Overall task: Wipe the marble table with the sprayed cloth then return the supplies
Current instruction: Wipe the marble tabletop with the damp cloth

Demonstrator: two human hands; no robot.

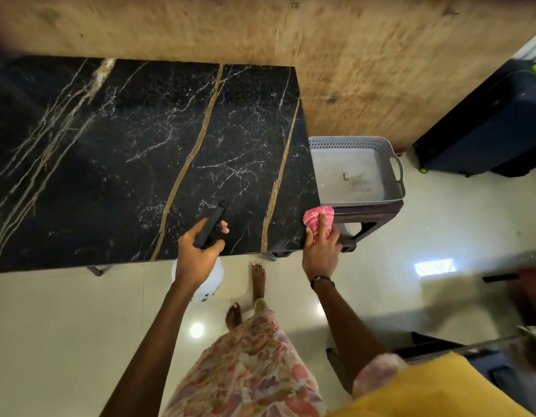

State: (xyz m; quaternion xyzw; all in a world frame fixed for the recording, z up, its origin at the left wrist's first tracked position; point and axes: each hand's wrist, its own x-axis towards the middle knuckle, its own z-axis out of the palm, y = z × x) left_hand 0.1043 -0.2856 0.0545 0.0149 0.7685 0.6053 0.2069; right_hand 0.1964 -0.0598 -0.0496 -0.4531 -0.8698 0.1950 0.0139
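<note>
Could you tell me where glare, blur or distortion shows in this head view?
Head view: bright glare spots on the glossy floor and a window reflection at right; wide-angle bending curves the marble table edges; the wall above is streaked by motion blur; the left hand with the spray bottle stays fairly sharp.
</note>
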